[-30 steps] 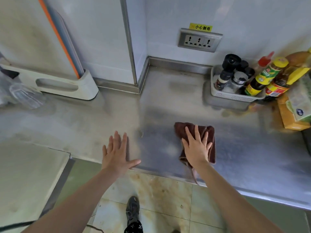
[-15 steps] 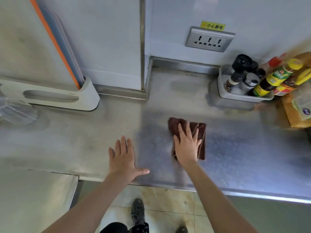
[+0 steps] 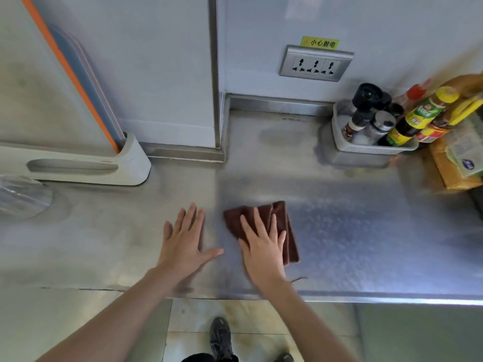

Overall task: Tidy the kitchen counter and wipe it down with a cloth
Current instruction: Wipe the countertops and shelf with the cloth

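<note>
Cloth (image 3: 281, 220) now nearer left hand (image 3: 184, 244).

We see the tabletop (image 3: 352, 231) as brushed sheet metal with a dull, streaky sheen that turns brighter and mottled to the right of the cloth (image 3: 264, 218), which looks like a soft, matt brown pile fabric, folded in layers. The basket (image 3: 366, 148) appears to be pale perforated plastic, the rack (image 3: 78, 168) at the left smooth matt plastic, and the bottles (image 3: 415, 118) show glossy printed labels. We read the socket plate (image 3: 316, 64) as satin grey, and the floor tiles (image 3: 261, 320) as glossy, marbled stone or ceramic.
</note>
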The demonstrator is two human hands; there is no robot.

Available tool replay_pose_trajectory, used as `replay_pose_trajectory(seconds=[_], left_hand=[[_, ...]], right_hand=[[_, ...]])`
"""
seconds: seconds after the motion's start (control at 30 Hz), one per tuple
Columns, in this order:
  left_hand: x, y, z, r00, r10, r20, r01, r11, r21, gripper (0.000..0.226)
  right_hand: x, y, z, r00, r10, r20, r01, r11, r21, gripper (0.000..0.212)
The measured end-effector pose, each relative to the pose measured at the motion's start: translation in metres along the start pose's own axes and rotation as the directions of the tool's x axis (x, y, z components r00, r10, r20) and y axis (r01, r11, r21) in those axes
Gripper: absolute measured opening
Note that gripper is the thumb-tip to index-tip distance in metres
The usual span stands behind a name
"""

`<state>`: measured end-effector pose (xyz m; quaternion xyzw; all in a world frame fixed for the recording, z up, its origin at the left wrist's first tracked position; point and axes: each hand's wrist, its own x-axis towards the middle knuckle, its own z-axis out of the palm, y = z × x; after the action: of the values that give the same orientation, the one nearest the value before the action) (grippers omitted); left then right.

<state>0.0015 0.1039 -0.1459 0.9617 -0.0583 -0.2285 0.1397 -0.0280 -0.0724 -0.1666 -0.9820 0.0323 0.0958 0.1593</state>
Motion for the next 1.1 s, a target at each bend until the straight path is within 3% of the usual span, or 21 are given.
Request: replay_pose_trajectory(seconds=[0.07,0.13,0.2,0.27,0.33,0.4,0.47,0.53,0.63,0.73,0.83,0.9,1.0,1.07,1.1], left_hand=[[0.003,0.002,-0.001,1.000,0.024,-0.017,-0.024,1.000,-0.019,0.106],[0.010,0.006,-0.005,0.999,0.028,-0.028,-0.029,0.999,-0.044,0.091],[0.020,0.013,-0.010,0.997,0.036,-0.073,-0.041,0.997,-0.062,0.078],[0.031,0.021,-0.016,0.993,0.044,-0.113,-0.053,0.996,-0.075,0.074],[0.043,0.029,-0.020,0.990,0.051,-0.135,-0.063,0.994,-0.087,0.072],[0.056,0.038,-0.022,0.989,0.058,-0.137,-0.070,0.994,-0.085,0.071],[0.068,0.048,-0.022,0.989,0.054,-0.136,-0.066,0.994,-0.086,0.071],[0.078,0.055,-0.022,0.987,0.030,-0.157,-0.045,0.995,-0.091,0.074],[0.092,0.056,-0.027,0.977,-0.069,-0.199,0.048,0.993,-0.109,0.087],[0.102,0.048,-0.035,0.964,-0.154,-0.216,0.139,0.987,-0.085,0.101],[0.106,0.041,-0.039,0.954,-0.215,-0.210,0.201,0.976,-0.085,0.108],[0.107,0.042,-0.039,0.952,-0.254,-0.171,0.245,0.967,-0.074,0.114],[0.109,0.045,-0.038,0.950,-0.292,-0.111,0.288,0.956,-0.057,0.136],[0.110,0.047,-0.037,0.948,-0.311,-0.070,0.308,0.950,-0.054,0.146],[0.111,0.047,-0.038,0.945,-0.322,-0.054,0.319,0.946,-0.057,0.148]], right_hand=[[-0.020,0.000,0.003,0.993,-0.118,0.005,0.118,0.991,-0.060,0.050],[0.005,0.028,-0.008,0.992,-0.109,0.055,0.112,0.992,-0.059,0.049],[0.036,0.065,-0.027,0.996,0.083,0.012,-0.083,0.996,-0.029,0.050],[0.066,0.096,-0.049,0.949,0.315,-0.026,-0.313,0.948,0.066,0.050],[0.085,0.103,-0.057,0.905,0.423,-0.044,-0.414,0.899,0.145,0.051],[0.091,0.086,-0.051,0.949,0.312,-0.050,-0.306,0.947,0.101,0.051],[0.087,0.068,-0.043,1.000,0.007,0.003,-0.007,0.999,0.031,0.051],[0.094,0.073,-0.047,0.974,-0.199,0.105,0.199,0.980,0.012,0.049],[0.145,0.111,-0.069,0.980,-0.173,0.096,0.176,0.984,-0.026,0.048],[0.206,0.135,-0.087,0.997,0.070,0.012,-0.071,0.997,0.042,0.049],[0.246,0.120,-0.090,0.948,0.311,-0.064,-0.301,0.946,0.123,0.050],[0.251,0.096,-0.083,0.976,0.207,-0.071,-0.198,0.973,0.122,0.050],[0.240,0.085,-0.081,0.983,-0.179,0.032,0.176,0.982,0.069,0.048],[0.253,0.108,-0.091,0.963,-0.258,0.077,0.258,0.966,0.003,0.048],[0.261,0.120,-0.096,0.975,-0.214,0.058,0.216,0.976,-0.021,0.049]])
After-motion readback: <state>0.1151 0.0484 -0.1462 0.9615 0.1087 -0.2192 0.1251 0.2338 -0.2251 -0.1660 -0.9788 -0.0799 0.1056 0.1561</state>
